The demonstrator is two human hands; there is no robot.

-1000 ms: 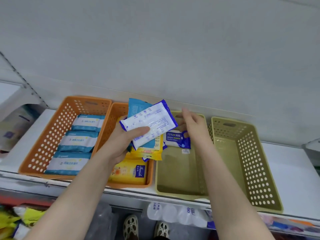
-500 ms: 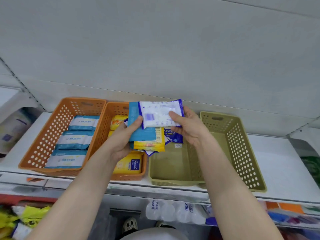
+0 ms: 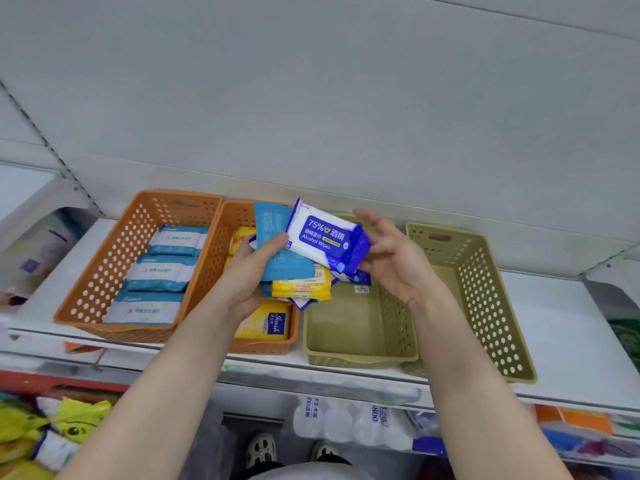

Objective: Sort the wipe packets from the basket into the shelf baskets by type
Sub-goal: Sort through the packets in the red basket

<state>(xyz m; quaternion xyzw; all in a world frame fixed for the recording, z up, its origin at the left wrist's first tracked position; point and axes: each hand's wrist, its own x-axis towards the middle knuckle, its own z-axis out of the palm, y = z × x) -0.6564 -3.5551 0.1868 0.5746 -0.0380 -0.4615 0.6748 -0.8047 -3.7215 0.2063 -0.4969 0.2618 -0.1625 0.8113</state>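
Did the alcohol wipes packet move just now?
Yes, rightward: the alcohol wipes packet went from above the second orange basket to above the left green basket.

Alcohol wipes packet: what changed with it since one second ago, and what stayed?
The alcohol wipes packet was flipped label-up by the right grip, whose fingers now lie open against it. The left grip still holds the packet stack; the shelf baskets are unchanged.
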